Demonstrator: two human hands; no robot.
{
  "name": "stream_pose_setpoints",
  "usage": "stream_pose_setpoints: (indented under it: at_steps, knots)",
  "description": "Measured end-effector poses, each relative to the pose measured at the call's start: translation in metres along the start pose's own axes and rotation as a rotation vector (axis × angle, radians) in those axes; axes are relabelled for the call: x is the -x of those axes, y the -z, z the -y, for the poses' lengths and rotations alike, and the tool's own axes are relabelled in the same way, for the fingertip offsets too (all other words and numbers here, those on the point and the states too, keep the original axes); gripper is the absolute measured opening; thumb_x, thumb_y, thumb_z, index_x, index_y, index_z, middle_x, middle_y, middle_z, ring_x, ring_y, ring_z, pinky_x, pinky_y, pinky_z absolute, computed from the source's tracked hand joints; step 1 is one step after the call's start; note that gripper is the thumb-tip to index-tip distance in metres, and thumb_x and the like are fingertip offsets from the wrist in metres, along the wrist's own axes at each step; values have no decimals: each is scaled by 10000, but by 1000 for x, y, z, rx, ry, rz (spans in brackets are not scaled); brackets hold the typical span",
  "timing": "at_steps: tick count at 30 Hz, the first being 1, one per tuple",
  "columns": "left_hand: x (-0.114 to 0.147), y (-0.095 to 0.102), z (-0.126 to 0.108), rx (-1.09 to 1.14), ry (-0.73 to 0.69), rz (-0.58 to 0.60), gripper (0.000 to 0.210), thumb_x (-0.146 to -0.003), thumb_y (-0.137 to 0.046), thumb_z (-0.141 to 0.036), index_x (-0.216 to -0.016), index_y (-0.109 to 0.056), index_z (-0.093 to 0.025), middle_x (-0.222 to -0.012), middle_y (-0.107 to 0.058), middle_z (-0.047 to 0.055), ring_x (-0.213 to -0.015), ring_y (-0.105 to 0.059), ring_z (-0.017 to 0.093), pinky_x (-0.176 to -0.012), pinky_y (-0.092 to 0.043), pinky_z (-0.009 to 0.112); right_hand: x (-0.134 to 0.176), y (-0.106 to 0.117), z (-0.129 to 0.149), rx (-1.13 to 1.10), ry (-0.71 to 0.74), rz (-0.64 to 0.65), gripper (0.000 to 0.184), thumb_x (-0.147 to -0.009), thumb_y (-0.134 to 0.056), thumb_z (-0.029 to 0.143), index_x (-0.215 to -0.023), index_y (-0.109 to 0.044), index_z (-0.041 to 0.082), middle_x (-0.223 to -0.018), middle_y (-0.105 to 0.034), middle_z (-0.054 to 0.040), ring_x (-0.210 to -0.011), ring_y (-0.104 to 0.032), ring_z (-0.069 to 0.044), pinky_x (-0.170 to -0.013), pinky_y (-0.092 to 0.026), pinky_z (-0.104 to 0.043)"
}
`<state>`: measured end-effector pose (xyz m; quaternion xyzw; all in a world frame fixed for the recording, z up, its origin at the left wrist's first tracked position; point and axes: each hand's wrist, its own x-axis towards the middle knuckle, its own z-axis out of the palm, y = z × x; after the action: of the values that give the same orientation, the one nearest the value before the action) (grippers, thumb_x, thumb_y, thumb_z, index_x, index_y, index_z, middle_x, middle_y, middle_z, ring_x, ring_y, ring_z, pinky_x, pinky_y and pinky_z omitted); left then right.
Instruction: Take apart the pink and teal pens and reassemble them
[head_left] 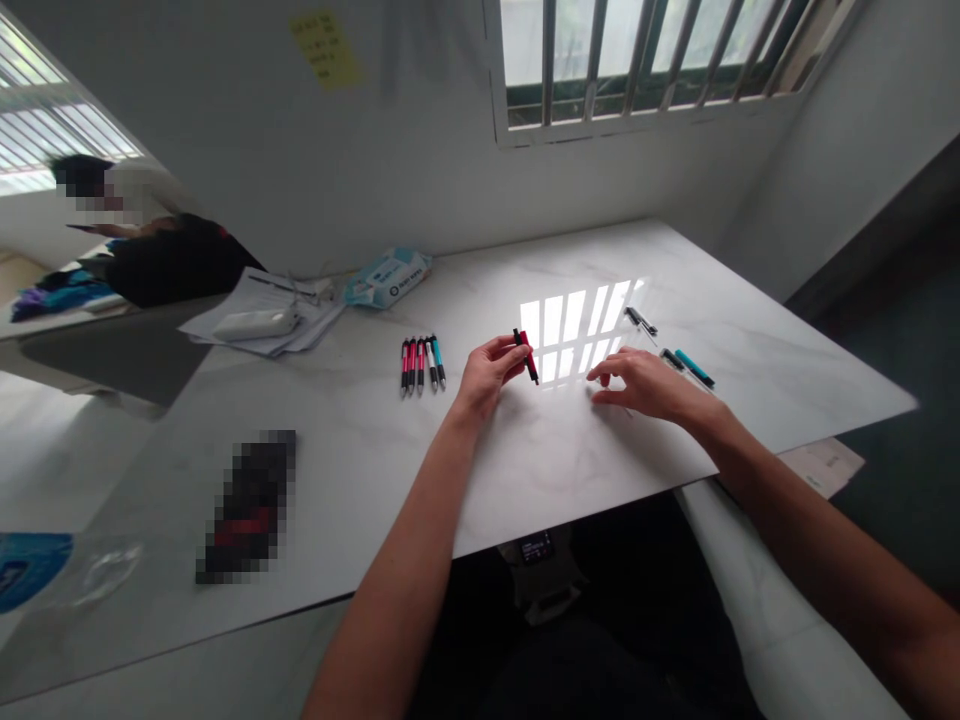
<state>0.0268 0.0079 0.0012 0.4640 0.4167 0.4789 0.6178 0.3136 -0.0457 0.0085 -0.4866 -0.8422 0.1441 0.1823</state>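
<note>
Between the thumb and fingers of my left hand (491, 375) is a red and black pen (527, 357), held tilted above the white marbled table (360, 480). My right hand (634, 385) hovers to its right, thumb and fingers apart, with nothing seen in it. Left of my left hand lies a row of several pens (421, 365), side by side, in red, white and teal with black grips. Beyond my right hand rest a dark pen part (641, 321) and a teal pen barrel (694, 368), with a black piece (672, 360) partly hidden beside the hand.
A wipes packet (390, 278) and papers (262, 315) with a white object on top lie at the back left. Nearer are a blurred dark item (247, 510) and a clear plastic bottle (67, 568). Another person (150, 220) sits beyond the far left.
</note>
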Motion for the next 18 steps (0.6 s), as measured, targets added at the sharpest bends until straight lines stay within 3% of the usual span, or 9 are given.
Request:
stream_pose_setpoints:
  at_steps: [5, 12, 18]
  knots:
    - [1, -1, 1, 13, 12, -4, 523, -594, -1003, -457, -999, -797, -197, -1023, -798, 64, -966, -735, 197, -977, -550, 369, -2, -12, 1, -27, -4, -6, 129, -948, -717, 264, -974, -843, 250, -871, -790, -56, -817, -711, -244, -785, -532, -389]
    - [0, 1, 0, 23, 1, -31, 572, -555, -1015, -487, -998, -794, -201, -993, -791, 54, -947, -725, 194, -975, -539, 365, 10, 15, 10, 63, -8, -40, 203, -926, -804, 338, -1085, -820, 214, -969, -803, -74, -840, -732, -231, -743, -520, -341]
    - [1, -1, 0, 24, -4, -25, 549, -572, -1008, -480, -992, -794, -197, -993, -790, 61, -945, -725, 193, -970, -542, 364, 16, 14, 9, 71, -65, 45, 110, -928, -737, 185, -931, -837, 229, -878, -811, -41, -784, -749, -217, -753, -525, -325]
